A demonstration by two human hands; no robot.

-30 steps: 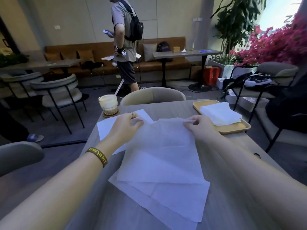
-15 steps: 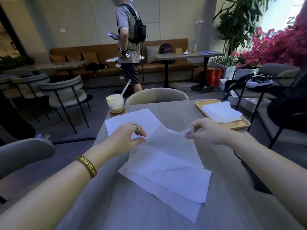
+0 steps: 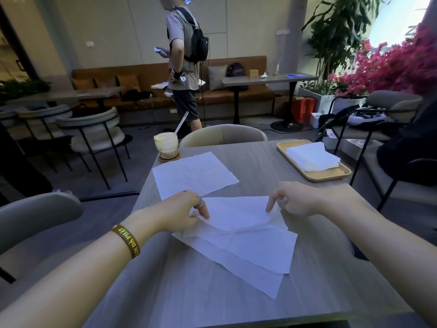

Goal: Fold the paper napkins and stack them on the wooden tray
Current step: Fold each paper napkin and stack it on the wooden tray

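Napkin (image 3: 236,215) folded over, corners pinched in fingers (image 3: 203,211).

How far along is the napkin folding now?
Done: a stack of folded napkins lies on the wooden tray. In hand: the left hand and right hand hold the top napkin, mid-fold. Left: the napkins under it and one flat napkin near the drink.
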